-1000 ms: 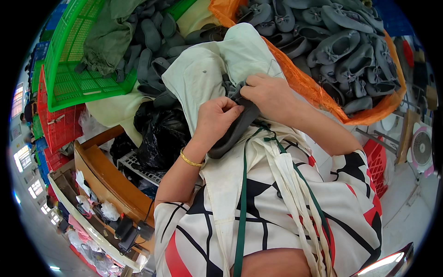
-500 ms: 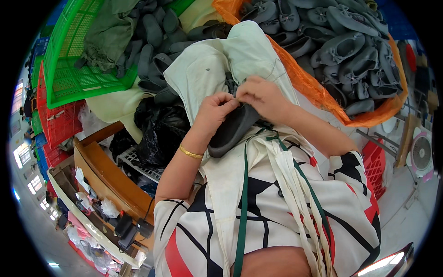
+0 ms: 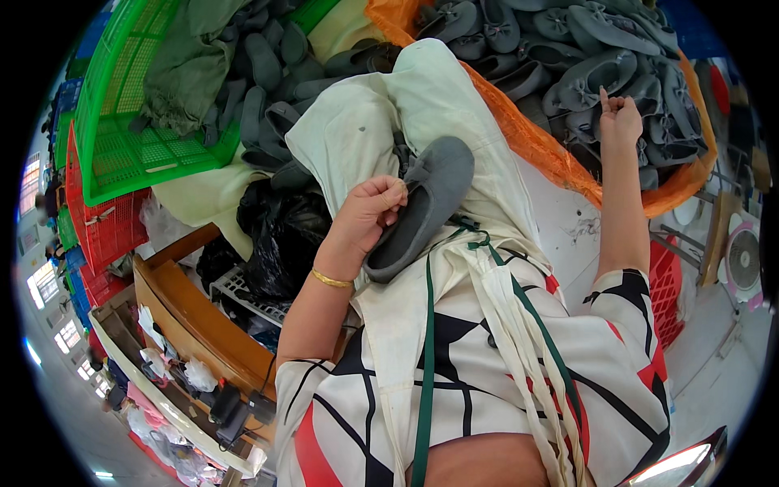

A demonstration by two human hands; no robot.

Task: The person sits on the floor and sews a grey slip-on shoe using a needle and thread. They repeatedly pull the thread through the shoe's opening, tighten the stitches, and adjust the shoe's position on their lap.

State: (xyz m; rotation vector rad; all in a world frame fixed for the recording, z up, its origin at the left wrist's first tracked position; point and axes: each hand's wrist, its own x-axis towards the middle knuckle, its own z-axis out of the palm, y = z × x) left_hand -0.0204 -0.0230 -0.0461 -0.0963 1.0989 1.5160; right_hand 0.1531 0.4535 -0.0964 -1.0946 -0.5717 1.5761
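Left hand [image 3: 375,208] pinches with thumb against bent fingers at the left rim of a grey bow flat [image 3: 446,183], though the fingers hide just where they meet it. Slantwise, the shoe lies on the person's lap, toe at one o'clock, heel at seven, its opening partly visible. A gold bracelet [image 3: 332,278] circles the left wrist. Pale cloth [image 3: 442,89] covers the knees toward twelve o'clock.

From the shoe, the right hand [image 3: 621,122] is well apart at two o'clock on an outstretched arm, index finger pointing away, the others curled; whether it pinches something fine, I cannot tell. It appears over an orange sack [image 3: 519,123] heaped with more grey bow flats [image 3: 596,79]; contact with them is unclear.

Near the lap at nine o'clock sits a black plastic bag [image 3: 284,239], with a brown wooden counter [image 3: 203,312] at eight. Farther out, a green crate [image 3: 182,154] stands at ten, a red crate [image 3: 105,227] at nine, and a white-and-pink fan [image 3: 742,261] at three.
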